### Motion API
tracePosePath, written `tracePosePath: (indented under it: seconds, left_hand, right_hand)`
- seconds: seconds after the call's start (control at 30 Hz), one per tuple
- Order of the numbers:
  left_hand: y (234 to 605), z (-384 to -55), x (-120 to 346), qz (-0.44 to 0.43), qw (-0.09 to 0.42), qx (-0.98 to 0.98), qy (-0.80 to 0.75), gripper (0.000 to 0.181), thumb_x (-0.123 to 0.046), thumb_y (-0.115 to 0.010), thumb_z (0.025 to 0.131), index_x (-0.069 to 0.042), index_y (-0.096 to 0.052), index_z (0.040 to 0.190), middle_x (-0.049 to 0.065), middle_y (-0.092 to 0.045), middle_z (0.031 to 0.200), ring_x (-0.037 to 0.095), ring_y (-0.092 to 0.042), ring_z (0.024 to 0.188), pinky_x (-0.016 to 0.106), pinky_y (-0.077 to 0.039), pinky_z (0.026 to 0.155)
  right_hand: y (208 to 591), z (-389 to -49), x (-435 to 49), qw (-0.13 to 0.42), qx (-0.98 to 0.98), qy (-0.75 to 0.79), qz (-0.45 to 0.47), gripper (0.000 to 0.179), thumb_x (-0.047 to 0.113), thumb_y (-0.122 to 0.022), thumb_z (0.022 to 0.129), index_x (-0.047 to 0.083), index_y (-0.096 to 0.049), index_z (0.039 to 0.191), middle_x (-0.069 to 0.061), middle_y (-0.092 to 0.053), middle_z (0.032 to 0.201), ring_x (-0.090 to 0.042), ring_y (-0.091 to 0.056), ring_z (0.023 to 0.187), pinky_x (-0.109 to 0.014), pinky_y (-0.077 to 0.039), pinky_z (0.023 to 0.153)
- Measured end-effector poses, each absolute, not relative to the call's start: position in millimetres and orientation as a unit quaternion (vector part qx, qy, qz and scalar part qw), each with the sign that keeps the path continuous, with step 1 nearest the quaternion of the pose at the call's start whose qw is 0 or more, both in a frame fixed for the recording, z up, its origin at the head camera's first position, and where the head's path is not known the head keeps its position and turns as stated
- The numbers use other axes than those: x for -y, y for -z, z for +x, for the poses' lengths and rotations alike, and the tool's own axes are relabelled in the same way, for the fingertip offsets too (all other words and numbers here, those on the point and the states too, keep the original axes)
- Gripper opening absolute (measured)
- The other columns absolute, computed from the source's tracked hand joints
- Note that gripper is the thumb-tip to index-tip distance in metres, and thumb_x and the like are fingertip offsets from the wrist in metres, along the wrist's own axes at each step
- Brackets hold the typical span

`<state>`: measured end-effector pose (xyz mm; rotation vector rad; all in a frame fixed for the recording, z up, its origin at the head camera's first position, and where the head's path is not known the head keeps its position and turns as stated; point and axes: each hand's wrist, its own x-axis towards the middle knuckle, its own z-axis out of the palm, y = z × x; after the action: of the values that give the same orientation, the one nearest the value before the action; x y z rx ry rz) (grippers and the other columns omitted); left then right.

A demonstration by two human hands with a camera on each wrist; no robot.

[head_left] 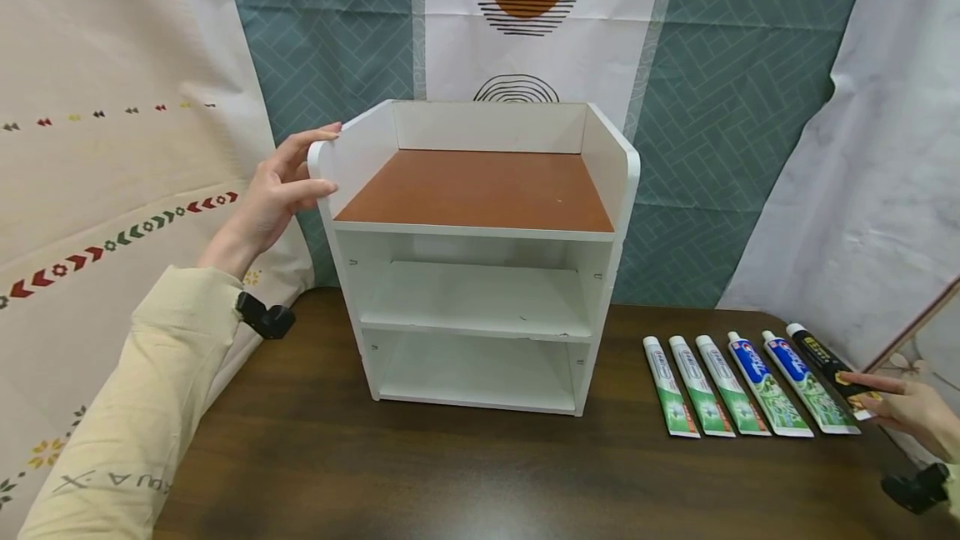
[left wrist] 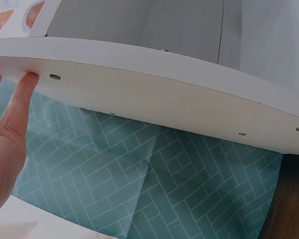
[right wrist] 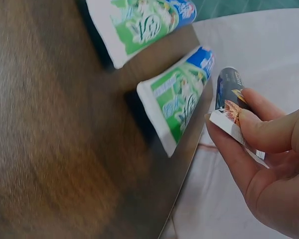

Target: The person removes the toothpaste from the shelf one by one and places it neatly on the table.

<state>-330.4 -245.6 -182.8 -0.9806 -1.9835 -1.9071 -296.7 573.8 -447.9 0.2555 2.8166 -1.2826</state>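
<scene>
A white shelf unit [head_left: 480,231] with a brown top board stands on the table. My left hand [head_left: 273,186] grips the front edge of its raised left side panel [left wrist: 139,94]. In the left wrist view fingers [left wrist: 21,102] touch the panel's outer face. At the far right my right hand [head_left: 911,411] pinches a black toothpaste tube [head_left: 825,361] by its flat end, thumb on top, as the right wrist view shows on the tube [right wrist: 231,89]. Beside it lie two blue-and-green toothpaste tubes [head_left: 810,386] and several smaller white-and-green tubes [head_left: 703,386], in a row.
The dark wooden table [head_left: 450,473] reaches its right edge close to the black tube. Patterned green cloth [head_left: 337,48] hangs behind the shelf unit. Pale cloths hang at the left [head_left: 112,148] and right [head_left: 885,190]. The shelf unit has two open compartments under its top.
</scene>
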Motion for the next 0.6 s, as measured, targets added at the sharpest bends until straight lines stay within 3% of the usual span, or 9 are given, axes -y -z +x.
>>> tracePosePath:
  seconds: [0.17,0.27,0.37,0.47,0.6]
  left_hand:
    - [181.6,-330.8,245.4,-0.332,0.111,0.675,0.649,0.050,0.008,-0.057,0.082,-0.015,-0.052,0.126,0.001,-0.029,0.143,0.029,-0.039,0.114,0.029,-0.046,0.074]
    - [182.0,-331.4,245.3,-0.331,0.111,0.676,0.649,0.050,0.008,-0.057,0.082,-0.015,-0.053,0.126,0.001,-0.029,0.142,0.029,-0.038,0.114,0.029,-0.046,0.074]
    - [183.1,-331.9,245.2,-0.331,0.110,0.676,0.649,0.050,0.008,-0.056,0.082,-0.015,-0.053,0.126,0.002,-0.029,0.142,0.029,-0.038,0.115,0.029,-0.046,0.075]
    - [183.1,-332.3,244.8,-0.332,0.108,0.675,0.650,0.050,0.008,-0.057,0.082,-0.015,-0.053,0.126,0.001,-0.029,0.143,0.029,-0.038,0.114,0.029,-0.046,0.074]
    - [181.8,-332.6,244.0,-0.333,0.109,0.670,0.654,0.050,0.009,-0.057,0.081,-0.015,-0.053,0.125,0.002,-0.030,0.142,0.029,-0.039,0.113,0.029,-0.046,0.072]
  right_hand:
    - [444.8,-291.6,-567.1,0.005,-0.910,0.403,0.100,0.052,-0.019,-0.039,0.071,-0.021,-0.034,0.123,-0.039,-0.035,0.110,-0.015,-0.046,0.061,-0.034,-0.040,0.050]
    - [447.5,-294.7,-572.8,0.011,-0.907,0.406,0.107,0.053,-0.019,-0.040,0.070,-0.022,-0.033,0.122,-0.034,-0.042,0.102,-0.016,-0.047,0.063,-0.033,-0.042,0.052]
    - [452.5,-297.5,-578.5,0.018,-0.908,0.403,0.113,0.052,-0.020,-0.041,0.070,-0.021,-0.034,0.122,-0.038,-0.039,0.105,-0.016,-0.048,0.065,-0.034,-0.043,0.054]
    - [454.2,-297.4,-579.9,0.008,-0.910,0.399,0.109,0.047,-0.019,-0.042,0.072,-0.021,-0.038,0.119,-0.034,-0.045,0.099,-0.016,-0.047,0.062,-0.033,-0.042,0.052]
    - [452.6,-296.2,-577.8,-0.004,-0.912,0.397,0.099,0.042,-0.019,-0.044,0.073,-0.022,-0.041,0.115,-0.018,-0.055,0.088,-0.015,-0.047,0.061,-0.032,-0.042,0.051]
